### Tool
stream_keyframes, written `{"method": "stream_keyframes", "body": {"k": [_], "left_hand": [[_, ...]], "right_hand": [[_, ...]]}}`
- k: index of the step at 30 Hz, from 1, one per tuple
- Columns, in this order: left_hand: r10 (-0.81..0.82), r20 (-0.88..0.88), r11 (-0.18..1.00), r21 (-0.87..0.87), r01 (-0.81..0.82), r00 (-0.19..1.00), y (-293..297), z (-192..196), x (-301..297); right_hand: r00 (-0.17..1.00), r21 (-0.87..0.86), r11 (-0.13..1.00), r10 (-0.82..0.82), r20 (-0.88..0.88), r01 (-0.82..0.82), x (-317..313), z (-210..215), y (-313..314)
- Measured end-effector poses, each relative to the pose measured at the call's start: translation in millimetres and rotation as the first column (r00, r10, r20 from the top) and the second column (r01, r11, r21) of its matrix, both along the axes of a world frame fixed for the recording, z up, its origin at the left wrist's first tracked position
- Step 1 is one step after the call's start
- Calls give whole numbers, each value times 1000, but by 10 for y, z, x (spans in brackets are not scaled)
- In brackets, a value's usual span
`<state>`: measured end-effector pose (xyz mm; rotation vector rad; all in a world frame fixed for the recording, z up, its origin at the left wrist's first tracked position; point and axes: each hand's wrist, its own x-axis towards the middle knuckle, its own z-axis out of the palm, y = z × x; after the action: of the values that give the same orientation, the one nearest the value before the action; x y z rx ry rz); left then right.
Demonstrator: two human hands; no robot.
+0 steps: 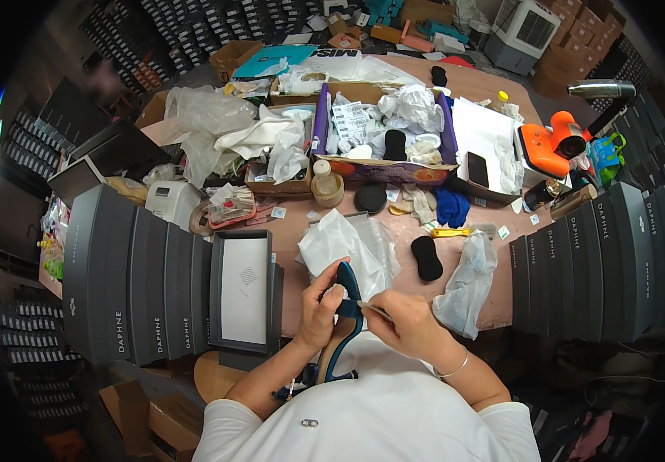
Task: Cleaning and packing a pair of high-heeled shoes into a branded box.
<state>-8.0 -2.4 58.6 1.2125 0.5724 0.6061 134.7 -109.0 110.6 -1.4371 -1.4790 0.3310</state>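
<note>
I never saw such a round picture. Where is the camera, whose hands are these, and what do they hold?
There is no robot here, only a person with two bare hands. The wide fisheye camera on that person's head looks down, so straight edges bend. The left hand holds a blue open shoe; the right hand grips a thin flat tool, too small to identify, close to it. On the table lie white wrapping, a black oval pad and a purple carton with crumpled paper. Grey boxes stand on both sides.
</note>
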Motion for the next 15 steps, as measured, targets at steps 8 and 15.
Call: {"method": "stream_keyframes", "body": {"k": [8,15], "left_hand": [[2,-12,1000,5,-2,1000,-9,-54,-16],[-15,-2,1000,5,15,1000,-20,12,6]], "right_hand": [[998,23,1000,0,67,-1,-44,27,37],[992,-8,996,-87,-89,87,-10,57,-59]]}}
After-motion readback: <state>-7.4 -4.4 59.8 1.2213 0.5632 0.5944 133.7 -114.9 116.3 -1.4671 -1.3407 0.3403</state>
